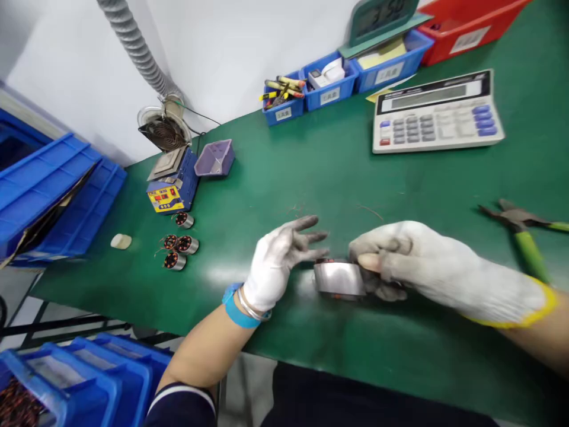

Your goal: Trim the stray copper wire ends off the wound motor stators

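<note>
A shiny metal motor stator [340, 278] is held over the green table by my right hand [386, 258], whose gloved fingers and bare thumb tip close on its right side. My left hand [284, 252], in a white glove with darkened fingertips, is at the stator's left end. Its fingers are stretched out and apart, and I cannot tell whether they touch the metal. Reddish-brown winding shows at the stator's top edge. Several smaller stators [186, 244] with copper windings stand on the table to the left.
Green-handled cutting pliers [518, 219] lie at the right, below a large calculator [440, 112]. Blue bins [329, 95] and a red bin [478, 44] line the back. A blue soldering-pot-like box [173, 184] stands by a purple tray [224, 157]. Blue crates [84, 219] are at the left.
</note>
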A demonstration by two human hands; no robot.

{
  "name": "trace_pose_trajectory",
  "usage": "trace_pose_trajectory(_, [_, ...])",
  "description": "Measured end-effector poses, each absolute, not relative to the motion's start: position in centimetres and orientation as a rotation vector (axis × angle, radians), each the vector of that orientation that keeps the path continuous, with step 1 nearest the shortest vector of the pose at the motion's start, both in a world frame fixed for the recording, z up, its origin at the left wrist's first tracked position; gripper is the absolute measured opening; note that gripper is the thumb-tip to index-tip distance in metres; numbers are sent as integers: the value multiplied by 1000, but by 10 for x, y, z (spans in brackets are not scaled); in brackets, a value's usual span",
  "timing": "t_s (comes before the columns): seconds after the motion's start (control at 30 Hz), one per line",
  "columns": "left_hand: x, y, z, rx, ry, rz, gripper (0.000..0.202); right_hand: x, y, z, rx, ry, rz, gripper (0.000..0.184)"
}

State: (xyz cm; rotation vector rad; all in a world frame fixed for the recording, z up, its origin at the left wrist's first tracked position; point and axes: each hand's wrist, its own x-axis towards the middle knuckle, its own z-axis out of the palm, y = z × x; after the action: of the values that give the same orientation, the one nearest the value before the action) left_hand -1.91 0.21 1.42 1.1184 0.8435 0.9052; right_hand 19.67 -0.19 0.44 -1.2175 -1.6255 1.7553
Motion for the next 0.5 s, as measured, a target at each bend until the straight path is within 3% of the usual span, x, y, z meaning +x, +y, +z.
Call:
trace_pose_trajectory(0.13, [-16, 0, 14, 1112, 971, 467, 50, 203, -3, 2, -1386, -1874, 1526, 57])
trace_pose_trajectory(0.3, [-19, 5, 4, 1309, 987, 1091, 30, 204, -2, 1, -1389, -1566, 1720, 64])
trace_pose_trajectory(0.43, [-18, 10, -4, 1414, 883, 614, 59, 204, 1, -5, -1465, -1736, 1573, 61])
trace_pose_trajectory(0.5, [-15, 6, -4, 1642, 928, 549, 59, 204, 3, -7, -1478, -1815, 1537, 59])
